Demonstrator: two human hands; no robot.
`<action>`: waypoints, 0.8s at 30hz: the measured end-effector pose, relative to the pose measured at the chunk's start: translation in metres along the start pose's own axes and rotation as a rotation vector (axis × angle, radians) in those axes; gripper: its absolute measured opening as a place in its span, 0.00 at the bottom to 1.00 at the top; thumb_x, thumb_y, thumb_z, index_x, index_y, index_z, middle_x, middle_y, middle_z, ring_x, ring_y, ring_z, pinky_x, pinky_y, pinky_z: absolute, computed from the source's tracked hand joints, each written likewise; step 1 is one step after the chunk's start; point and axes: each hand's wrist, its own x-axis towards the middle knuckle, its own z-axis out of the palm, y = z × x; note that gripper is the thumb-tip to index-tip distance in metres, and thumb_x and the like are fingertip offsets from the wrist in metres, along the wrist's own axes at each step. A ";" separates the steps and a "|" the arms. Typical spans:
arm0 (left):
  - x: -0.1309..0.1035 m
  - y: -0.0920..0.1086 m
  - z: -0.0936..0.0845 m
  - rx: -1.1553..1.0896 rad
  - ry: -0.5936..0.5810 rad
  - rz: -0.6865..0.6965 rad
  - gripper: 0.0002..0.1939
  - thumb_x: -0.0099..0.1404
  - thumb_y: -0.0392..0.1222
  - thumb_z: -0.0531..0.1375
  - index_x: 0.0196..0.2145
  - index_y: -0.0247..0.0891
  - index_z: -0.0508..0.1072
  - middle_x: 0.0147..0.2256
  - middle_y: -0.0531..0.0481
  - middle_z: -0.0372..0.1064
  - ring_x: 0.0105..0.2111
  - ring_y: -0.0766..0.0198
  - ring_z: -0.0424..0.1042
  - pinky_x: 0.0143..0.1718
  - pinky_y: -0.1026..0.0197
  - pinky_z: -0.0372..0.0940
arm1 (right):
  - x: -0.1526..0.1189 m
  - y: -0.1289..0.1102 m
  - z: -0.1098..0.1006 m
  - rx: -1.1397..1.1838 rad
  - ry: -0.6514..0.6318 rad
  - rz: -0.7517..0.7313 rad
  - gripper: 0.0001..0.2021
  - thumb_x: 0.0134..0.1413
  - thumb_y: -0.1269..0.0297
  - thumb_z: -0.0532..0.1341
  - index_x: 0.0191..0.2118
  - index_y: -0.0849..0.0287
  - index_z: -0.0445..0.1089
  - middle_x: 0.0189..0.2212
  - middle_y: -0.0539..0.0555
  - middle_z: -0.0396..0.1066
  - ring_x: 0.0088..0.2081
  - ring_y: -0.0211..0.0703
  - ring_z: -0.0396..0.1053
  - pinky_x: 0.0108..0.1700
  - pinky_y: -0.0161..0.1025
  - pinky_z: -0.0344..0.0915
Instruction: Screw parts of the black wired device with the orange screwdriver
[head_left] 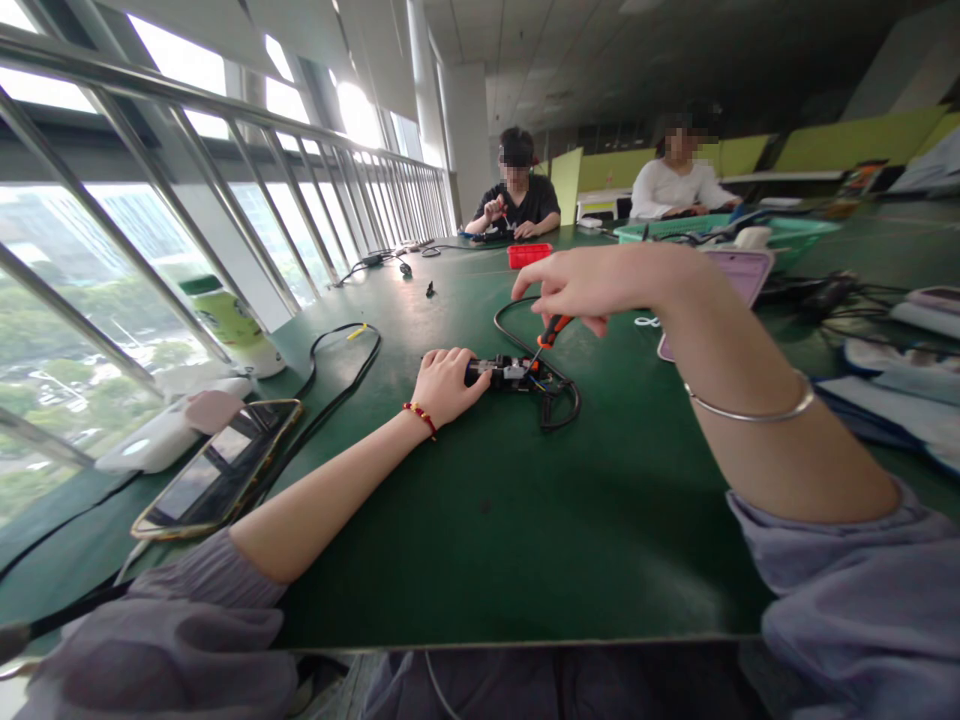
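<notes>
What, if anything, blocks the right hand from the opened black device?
Nothing visible. The right hand holds an orange-and-black screwdriver that spans the gap, its tip at the right end of the opened black device. The left hand covers the opposite end; a black cable loops alongside.

The person's left forearm (pixel 330 495) slanted forward and inward, its left hand (pixel 448 385) palm down, fingers gripping and thumb extended rightward. The right forearm (pixel 750 360) rose higher, bending at the wrist (pixel 670 275); the right hand (pixel 581 285) pointed leftward, gripping, one finger outstretched beyond the others.
</notes>
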 end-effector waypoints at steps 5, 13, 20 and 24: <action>-0.001 0.000 0.002 -0.004 0.008 -0.001 0.18 0.64 0.54 0.47 0.40 0.39 0.68 0.38 0.46 0.69 0.42 0.53 0.66 0.49 0.52 0.55 | 0.005 0.002 -0.001 -0.022 0.078 -0.210 0.24 0.48 0.62 0.58 0.54 0.51 0.62 0.45 0.54 0.68 0.33 0.41 0.68 0.32 0.38 0.62; -0.001 -0.001 0.001 -0.007 0.011 0.000 0.18 0.64 0.54 0.47 0.39 0.38 0.68 0.38 0.45 0.69 0.41 0.53 0.66 0.48 0.51 0.55 | 0.001 -0.005 0.002 -0.014 0.097 0.004 0.21 0.57 0.54 0.48 0.52 0.56 0.62 0.38 0.55 0.70 0.22 0.34 0.64 0.29 0.38 0.60; -0.001 -0.001 0.002 0.001 0.015 0.004 0.18 0.64 0.54 0.47 0.39 0.38 0.68 0.37 0.46 0.69 0.41 0.54 0.66 0.48 0.52 0.55 | 0.006 0.001 0.000 0.014 0.120 -0.169 0.27 0.47 0.64 0.59 0.56 0.54 0.59 0.44 0.56 0.68 0.32 0.40 0.67 0.32 0.37 0.61; -0.001 -0.001 0.002 0.006 0.017 0.006 0.18 0.64 0.54 0.47 0.40 0.38 0.68 0.38 0.46 0.69 0.41 0.54 0.66 0.49 0.52 0.55 | 0.007 -0.004 0.000 0.014 0.141 -0.183 0.24 0.49 0.60 0.59 0.54 0.55 0.61 0.43 0.56 0.68 0.35 0.42 0.66 0.36 0.38 0.61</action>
